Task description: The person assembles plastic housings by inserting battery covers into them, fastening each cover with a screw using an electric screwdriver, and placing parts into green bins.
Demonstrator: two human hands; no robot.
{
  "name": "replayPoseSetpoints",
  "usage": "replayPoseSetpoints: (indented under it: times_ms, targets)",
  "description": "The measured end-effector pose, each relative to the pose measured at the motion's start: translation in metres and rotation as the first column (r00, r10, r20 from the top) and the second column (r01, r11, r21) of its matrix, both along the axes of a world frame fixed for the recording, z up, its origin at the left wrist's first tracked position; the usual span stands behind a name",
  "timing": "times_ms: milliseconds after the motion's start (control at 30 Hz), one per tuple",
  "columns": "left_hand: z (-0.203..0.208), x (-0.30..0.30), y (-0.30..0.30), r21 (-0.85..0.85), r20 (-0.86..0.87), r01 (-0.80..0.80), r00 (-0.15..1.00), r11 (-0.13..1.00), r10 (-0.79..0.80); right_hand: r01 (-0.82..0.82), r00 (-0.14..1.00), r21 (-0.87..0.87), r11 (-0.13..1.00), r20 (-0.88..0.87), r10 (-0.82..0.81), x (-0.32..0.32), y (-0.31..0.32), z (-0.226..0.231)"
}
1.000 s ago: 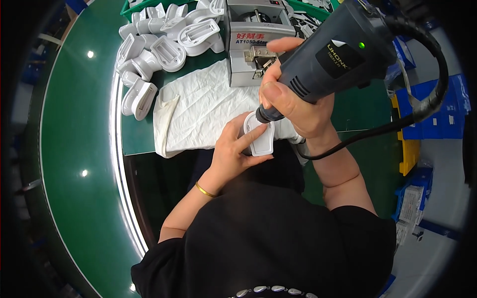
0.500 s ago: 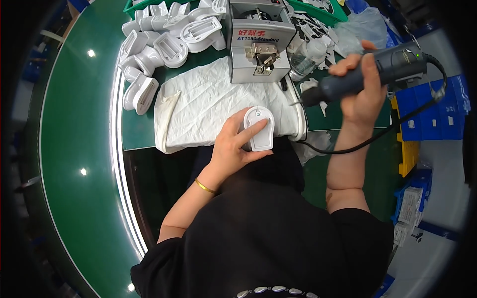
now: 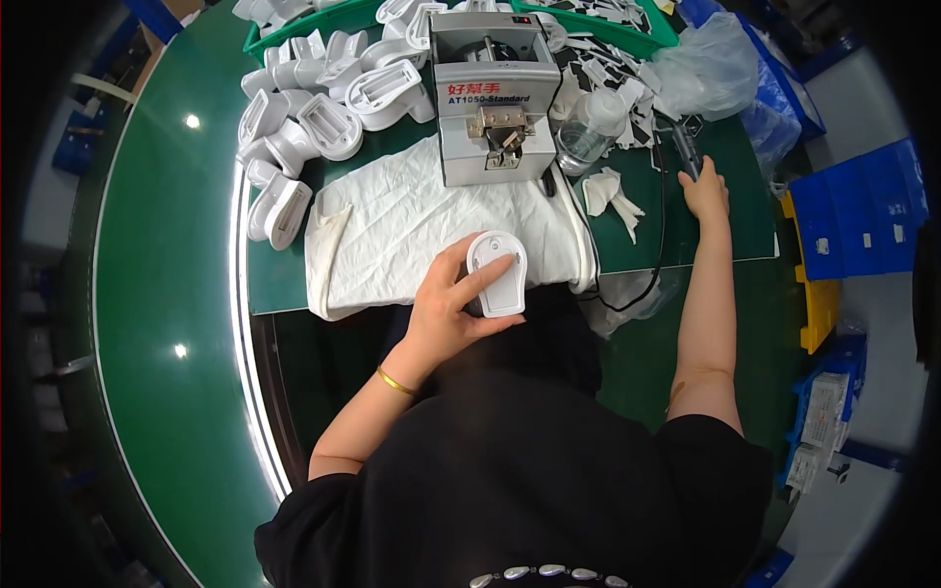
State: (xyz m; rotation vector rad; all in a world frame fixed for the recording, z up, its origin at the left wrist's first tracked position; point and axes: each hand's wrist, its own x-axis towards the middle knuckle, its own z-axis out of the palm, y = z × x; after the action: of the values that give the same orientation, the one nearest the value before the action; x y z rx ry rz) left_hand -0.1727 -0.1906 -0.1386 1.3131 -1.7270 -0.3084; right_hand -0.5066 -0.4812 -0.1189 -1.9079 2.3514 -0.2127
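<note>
My left hand (image 3: 446,304) is closed around a white moulded plastic part (image 3: 504,284) just off the bench's front edge. One finger presses on its recessed flat face, where small screw holes show near the rounded end. On the right, my stretched-out right hand (image 3: 708,194) grips the near end of a dark electric screwdriver (image 3: 689,154), low at the bench top. My fingers partly cover the tool, and its tip is hidden. A black cord (image 3: 662,225) loops from beside it down past the bench edge.
A white cloth (image 3: 392,225) covers the bench before a grey machine (image 3: 497,108). Several white plastic parts (image 3: 330,127) crowd the left. A clear bottle (image 3: 591,132), crumpled tissue (image 3: 610,193), scraps (image 3: 627,98) and a plastic bag (image 3: 711,69) lie right. Blue bins (image 3: 863,216) stand beyond.
My right hand has moved forward and down with the electric screwdriver, from raised in the air to the bench top. My left hand keeps its hold on the white part, slightly lower in view.
</note>
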Motion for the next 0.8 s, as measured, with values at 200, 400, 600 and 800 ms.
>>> replayPoseSetpoints:
  times_ms: [200, 400, 600, 800]
  targets:
    - [0.001, -0.003, 0.002, 0.029, -0.05, -0.058, 0.997, 0.998, 0.059, -0.138, 0.982, -0.15, 0.979, -0.15, 0.115, 0.012, 0.004, 0.001]
    - [0.031, 0.006, -0.005, 0.209, -0.654, 0.081, 0.753, 0.974, 0.077, -0.415, 0.239, -0.397, 0.818, 0.821, 0.519, 0.088, 0.088, 0.012]
    - [0.06, 0.001, -0.028, 0.02, -0.865, 0.098, 0.501, 0.995, -0.031, -0.774, -0.165, -0.258, 0.578, 0.964, 0.21, 0.147, 0.185, 0.034]
    - [0.079, 0.044, -0.011, 0.058, -0.397, -0.088, 0.912, 0.994, 0.104, -0.751, -0.188, -0.277, 0.6, 0.96, 0.208, 0.175, 0.175, 0.046]
